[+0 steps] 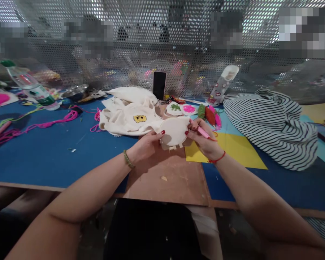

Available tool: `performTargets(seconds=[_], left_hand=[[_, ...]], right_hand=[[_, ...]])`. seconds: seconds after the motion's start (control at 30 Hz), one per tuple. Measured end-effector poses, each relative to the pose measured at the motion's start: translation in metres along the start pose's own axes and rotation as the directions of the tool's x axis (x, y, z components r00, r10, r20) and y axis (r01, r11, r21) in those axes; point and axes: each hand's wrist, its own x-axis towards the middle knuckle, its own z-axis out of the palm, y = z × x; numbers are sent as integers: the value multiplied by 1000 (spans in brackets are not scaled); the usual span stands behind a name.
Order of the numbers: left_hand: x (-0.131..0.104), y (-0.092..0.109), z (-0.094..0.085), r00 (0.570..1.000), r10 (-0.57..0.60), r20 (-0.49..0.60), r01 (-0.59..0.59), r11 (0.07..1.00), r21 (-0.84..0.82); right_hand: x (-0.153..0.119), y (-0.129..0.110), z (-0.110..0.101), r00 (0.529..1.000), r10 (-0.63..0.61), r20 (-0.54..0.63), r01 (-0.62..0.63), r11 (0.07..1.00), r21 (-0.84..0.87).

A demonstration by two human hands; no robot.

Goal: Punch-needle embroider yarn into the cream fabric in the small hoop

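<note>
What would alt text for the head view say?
A person's left hand and right hand hold a round cream piece above a brown board, the right also holding a pink tool. Beyond are cream cloth and an upright smartphone.

Centre: white round (173,132), matt cloth, smooth face; pink handle (203,133) beside it, looks like plastic. Six o'clock: brown board (168,178), wood-like, smooth, faint sheen. Between three and four: yellow sheet (234,148), matt paper. Three: striped cloth (273,131), soft, matt. Nine: pink yarn (54,122), fuzzy. Ten: bottle (39,93), clear glossy plastic. Twelve: phone (159,85), dark, glassy front; screen (141,54) behind, perforated metal, dull shine.
</note>
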Motion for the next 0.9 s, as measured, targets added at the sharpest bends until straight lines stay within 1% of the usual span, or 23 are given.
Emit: performTargets(seconds=[0.07, 0.1, 0.17, 0.27, 0.33, 0.37, 0.43, 0.5, 0.57, 0.63, 0.73, 0.8, 0.83, 0.9], left_hand=[[-1, 0, 2, 1000, 16, -6, -16, 1000, -18], [-1, 0, 2, 1000, 20, -15, -20, 1000, -6], [-2, -1, 3, 1000, 3, -20, -3, 999, 45], [-4, -3, 2, 997, -70, -14, 71, 991, 114], [-5, -5, 2, 993, -114, -11, 114, 986, 123], [-5, -5, 2, 993, -118, -11, 119, 986, 119], [-5, -6, 2, 994, -103, -17, 105, 988, 115], [-5, -5, 3, 997, -62, -37, 66, 989, 129], [-5, -3, 4, 999, -24, -43, 30, 988, 154], [-7, -1, 5, 1000, -15, -8, 17, 985, 169], [-12, 0, 7, 991, -79, 103, 62, 985, 159], [-13, -1, 7, 982, -107, 154, 83, 985, 151], [-13, -2, 7, 982, -102, 159, 77, 985, 154], [-10, -3, 5, 989, -60, 137, 36, 985, 170]], right_hand=[[-2, -2, 0, 997, 44, 64, -45, 999, 12], [-3, -2, 0, 996, 52, 72, -53, 999, 8], [-2, -1, -1, 999, 36, 25, -36, 999, -9], [2, 4, -3, 994, -19, -104, 16, 999, -31], [5, 7, -5, 988, -40, -147, 34, 999, -42], [6, 8, -5, 986, -46, -159, 39, 998, -47], [7, 8, -6, 983, -58, -177, 48, 997, -62], [7, 7, -6, 982, -61, -181, 48, 996, -77], [6, 6, -6, 983, -42, -179, 28, 996, -82], [5, 4, -5, 985, -4, -174, -7, 998, -65], [4, 3, -3, 989, 52, -141, -56, 998, -28], [4, 3, -1, 991, 70, -110, -72, 997, -12], [4, 3, 0, 992, 69, -107, -70, 998, -6], [5, 3, 1, 989, 36, -145, -36, 999, 1]])
